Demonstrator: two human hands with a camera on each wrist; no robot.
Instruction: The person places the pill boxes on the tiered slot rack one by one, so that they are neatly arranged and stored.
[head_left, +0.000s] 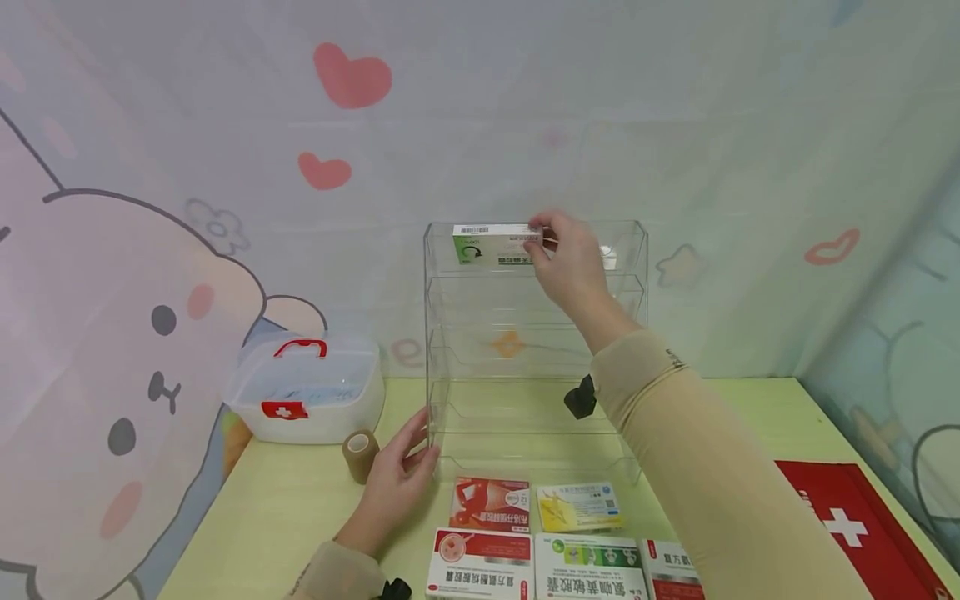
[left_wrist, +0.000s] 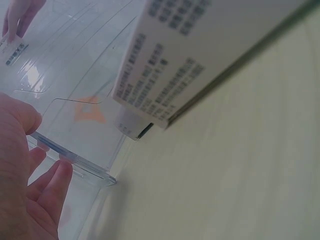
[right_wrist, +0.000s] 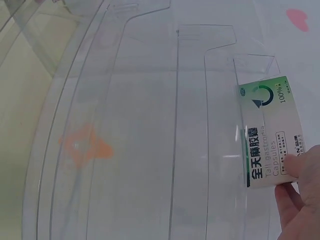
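Observation:
My right hand (head_left: 573,258) pinches the end of a white and green box of capsules (head_left: 491,246) between thumb and fingers. The box lies in the top tier of a clear plastic tiered rack (head_left: 525,354); in the right wrist view, the capsule box (right_wrist: 270,130) sits partly behind the transparent front lip. Low on the rack's left side, my left hand (head_left: 401,479) grips the edge of the side panel, thumb on one face and fingers on the other, as the left wrist view shows for the left hand (left_wrist: 30,165).
In front of the rack lie several medicine boxes, among them a red box (head_left: 491,504) and a yellow-white box (head_left: 577,507). At left stand a brown tape roll (head_left: 360,456) and a white first-aid case (head_left: 311,392). A red pouch (head_left: 862,521) with a white cross lies right.

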